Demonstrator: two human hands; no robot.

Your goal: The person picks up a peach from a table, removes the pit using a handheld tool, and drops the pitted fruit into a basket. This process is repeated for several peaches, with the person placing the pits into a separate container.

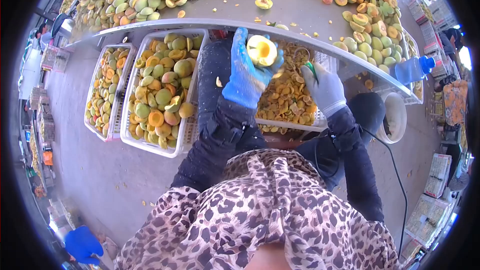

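My left hand [247,82], in a blue glove, is closed around a halved yellow peach [262,50]. Its pale cut face with a round hollow is turned up toward me. To the right, my right hand [326,90], in a whitish glove, grips a pitting tool by its green handle [311,70]. A thin loop at the tool's far end appears near the table edge, apart from the peach half. Below both hands, between my knees, a white crate [287,123] holds peach scraps and pits.
Heaps of peach halves [145,5] cover much of the metal table [225,7] ahead. Two white crates of peaches, one nearer [150,151] and one farther left [95,132], stand on the floor. A blue-capped bottle [412,70], white bucket [397,120] and black cable [400,185] are at right.
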